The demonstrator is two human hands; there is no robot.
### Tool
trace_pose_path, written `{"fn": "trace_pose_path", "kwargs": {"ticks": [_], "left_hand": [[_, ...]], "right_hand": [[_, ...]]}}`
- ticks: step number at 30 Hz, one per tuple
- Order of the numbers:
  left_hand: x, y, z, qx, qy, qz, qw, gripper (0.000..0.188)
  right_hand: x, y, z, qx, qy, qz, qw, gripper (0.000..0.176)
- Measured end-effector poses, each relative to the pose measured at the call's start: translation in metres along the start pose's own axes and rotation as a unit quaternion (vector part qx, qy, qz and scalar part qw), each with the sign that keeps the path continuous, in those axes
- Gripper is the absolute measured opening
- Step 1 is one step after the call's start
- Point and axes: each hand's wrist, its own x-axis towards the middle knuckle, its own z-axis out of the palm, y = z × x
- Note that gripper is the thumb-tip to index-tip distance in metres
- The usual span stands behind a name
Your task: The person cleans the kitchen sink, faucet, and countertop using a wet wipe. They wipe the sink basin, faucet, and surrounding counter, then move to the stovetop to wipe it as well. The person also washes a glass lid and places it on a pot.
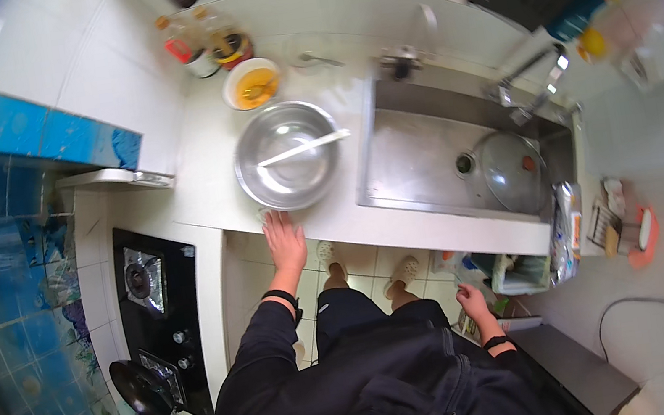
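My left hand (285, 243) reaches to the counter's front edge, its fingers extended and holding nothing. Its fingertips are at the near rim of a stainless steel bowl (297, 187); whether they touch it I cannot tell. A pale stick-like utensil (304, 147), perhaps chopsticks, lies across that bowl and its end sticks out past the right rim. Behind stands a white bowl (228, 88) of yellow-orange liquid, which looks like beaten egg, with a utensil in it. My right hand (472, 302) hangs low at my side below the counter, fingers curled, with nothing visible in it.
A steel sink (413, 151) on the right holds a glass lid (508, 173) near the drain. On the left is a black gas hob (178, 312) with a wok (142, 393). Sauce bottles (226, 41) and a spoon (321, 59) are at the back. A bin (523, 276) stands under the counter.
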Motion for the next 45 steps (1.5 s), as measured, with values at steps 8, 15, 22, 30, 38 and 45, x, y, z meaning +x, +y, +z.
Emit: {"fn": "trace_pose_path", "kwargs": {"ticks": [8, 15, 22, 30, 38, 45], "left_hand": [[-0.076, 0.248, 0.061, -0.019, -0.081, 0.198, 0.977, 0.076], [-0.118, 0.437, 0.099, -0.097, -0.164, 0.468, 0.863, 0.079], [-0.123, 0.537, 0.126, -0.253, -0.289, 0.543, 0.747, 0.038], [0.022, 0.446, 0.089, -0.681, -0.386, -0.11, 0.613, 0.037], [0.128, 0.402, 0.042, -0.768, -0.388, -0.27, 0.432, 0.03], [0.162, 0.416, 0.062, -0.762, -0.404, -0.308, 0.4, 0.034]], "right_hand": [[-0.077, 0.116, -0.069, 0.086, 0.12, 0.06, 0.987, 0.04], [-0.149, 0.17, -0.061, 0.11, 0.165, 0.144, 0.97, 0.036], [-0.142, 0.135, -0.07, 0.061, 0.144, 0.111, 0.981, 0.034], [-0.03, -0.013, -0.165, 0.087, 0.251, -0.153, 0.952, 0.028], [0.2, -0.214, -0.281, 0.025, 0.437, -0.343, 0.831, 0.045], [0.254, -0.254, -0.309, -0.036, 0.373, -0.242, 0.895, 0.034]]}}
